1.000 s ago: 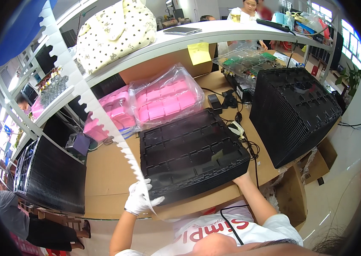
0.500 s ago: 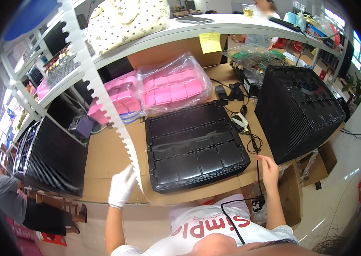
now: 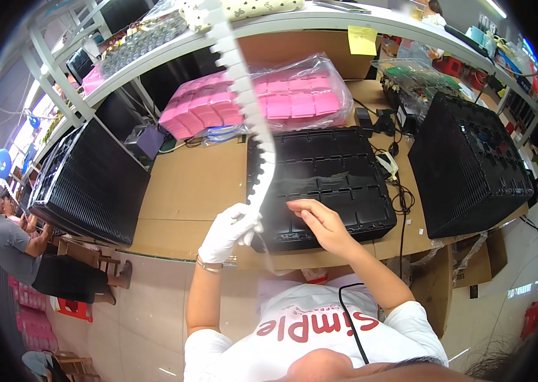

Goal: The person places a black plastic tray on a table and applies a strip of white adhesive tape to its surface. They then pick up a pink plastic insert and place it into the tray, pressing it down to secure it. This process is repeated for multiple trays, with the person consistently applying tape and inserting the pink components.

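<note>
My left hand point(image 3: 226, 234), in a white glove, is closed on the lower part of a long white strip point(image 3: 253, 114) with a notched edge. The strip rises in a curve toward the shelf, and a thin end trails below the glove. My right hand point(image 3: 323, 223) is bare, its fingers stretched out toward the strip and apart from it. Beneath that hand lies a low stack of black plastic trays point(image 3: 320, 169) with moulded compartments, the stack's near left part covered by the strip and my hands.
Tall stacks of black trays stand at the right point(image 3: 466, 165) and left point(image 3: 91, 184). Pink trays in clear plastic point(image 3: 301, 95) lie behind. Black cables point(image 3: 401, 191) run along the table's right side. A shelf point(image 3: 320, 18) crosses above; a person point(image 3: 17, 242) is at the far left.
My right hand has moved left from the cable to over the black trays. My left hand has shifted right and up with the strip, which now crosses the trays. The view has turned left.
</note>
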`<move>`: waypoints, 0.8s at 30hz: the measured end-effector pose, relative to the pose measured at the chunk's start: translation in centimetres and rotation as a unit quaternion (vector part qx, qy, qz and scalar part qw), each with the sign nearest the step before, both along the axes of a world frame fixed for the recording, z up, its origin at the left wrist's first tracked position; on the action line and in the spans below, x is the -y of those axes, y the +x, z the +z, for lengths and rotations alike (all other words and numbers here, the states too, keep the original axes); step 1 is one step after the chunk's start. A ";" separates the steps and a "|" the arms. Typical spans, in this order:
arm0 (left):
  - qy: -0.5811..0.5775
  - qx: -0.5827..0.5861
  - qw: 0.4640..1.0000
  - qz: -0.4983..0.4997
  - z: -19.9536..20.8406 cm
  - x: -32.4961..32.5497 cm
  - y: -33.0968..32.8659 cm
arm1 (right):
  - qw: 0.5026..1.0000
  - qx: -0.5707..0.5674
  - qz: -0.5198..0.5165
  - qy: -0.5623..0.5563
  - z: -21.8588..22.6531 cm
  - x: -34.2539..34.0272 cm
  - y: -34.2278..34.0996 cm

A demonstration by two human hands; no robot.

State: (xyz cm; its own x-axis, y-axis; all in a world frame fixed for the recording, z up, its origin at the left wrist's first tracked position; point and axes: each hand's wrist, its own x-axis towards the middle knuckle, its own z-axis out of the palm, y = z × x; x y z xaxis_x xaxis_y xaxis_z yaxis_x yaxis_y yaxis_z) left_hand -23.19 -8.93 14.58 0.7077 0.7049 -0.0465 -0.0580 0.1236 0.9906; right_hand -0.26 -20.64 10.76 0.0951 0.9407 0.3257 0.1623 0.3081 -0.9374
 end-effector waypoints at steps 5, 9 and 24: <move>-0.078 0.384 0.917 -0.076 -0.5 0.5 -1.0 | 0.975 -0.052 0.197 -0.090 0.3 0.0 -3.1; -0.123 0.523 0.838 -0.096 -2.3 -1.5 -1.4 | 0.945 -0.064 0.238 -0.216 1.0 0.0 -4.5; -0.096 -0.032 0.994 0.041 -3.4 -0.2 0.2 | 0.943 -0.079 0.153 -0.285 3.9 -7.4 -4.2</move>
State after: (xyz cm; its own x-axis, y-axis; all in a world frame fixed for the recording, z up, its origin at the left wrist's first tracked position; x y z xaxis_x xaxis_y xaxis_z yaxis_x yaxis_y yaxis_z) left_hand -23.01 -8.72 11.16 0.6390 0.7344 -0.2286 -0.0132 0.3077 0.9514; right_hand -4.42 -13.29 14.64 -0.2047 0.9498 -0.2368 -0.0088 -0.2437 -0.9698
